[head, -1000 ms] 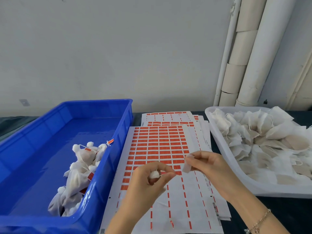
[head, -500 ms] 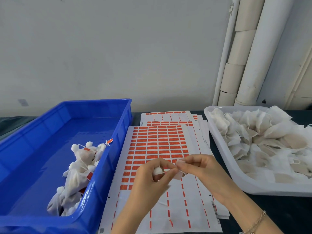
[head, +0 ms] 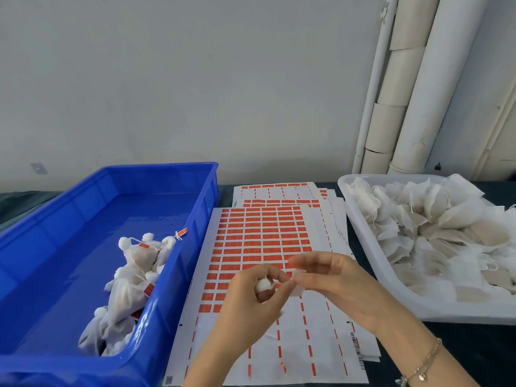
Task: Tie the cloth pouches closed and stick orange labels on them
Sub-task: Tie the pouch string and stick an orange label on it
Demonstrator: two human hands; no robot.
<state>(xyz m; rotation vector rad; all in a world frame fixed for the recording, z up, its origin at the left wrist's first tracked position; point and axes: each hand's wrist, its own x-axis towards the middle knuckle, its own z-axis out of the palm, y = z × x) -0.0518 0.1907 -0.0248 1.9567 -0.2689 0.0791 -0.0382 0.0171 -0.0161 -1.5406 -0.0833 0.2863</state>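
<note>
Left hand is at 6 o'clock in frame, over the top label sheet. Its fingers curl round a pouch, and only the white bunched top shows between thumb and forefinger. The rest of the pouch is hidden in the palm.

Right hand is just at 3 o'clock of the left, fingertips almost touching it. Thumb and forefinger pinch a small pale strip right beside the pouch top; the other fingers are loosely bent above. Can't tell whether the strip is a label or touches the pouch. There's a bracelet on the right wrist.

On the top sheet, orange labels fill the rows at 12 o'clock of the hands. The near rows are peeled, with only thin orange slivers left. More sheets are fanned out underneath, sticking out toward 12 and 1 o'clock.

Blue bin sits at 9 o'clock, touching the sheet's edge. Tied pouches are heaped against its right wall, with orange tags on their strings.

White tray sits at 3 o'clock, piled with loose untied pouches.

Everything is on a dark table. There's a grey wall behind, with white pipes at 1 o'clock.
</note>
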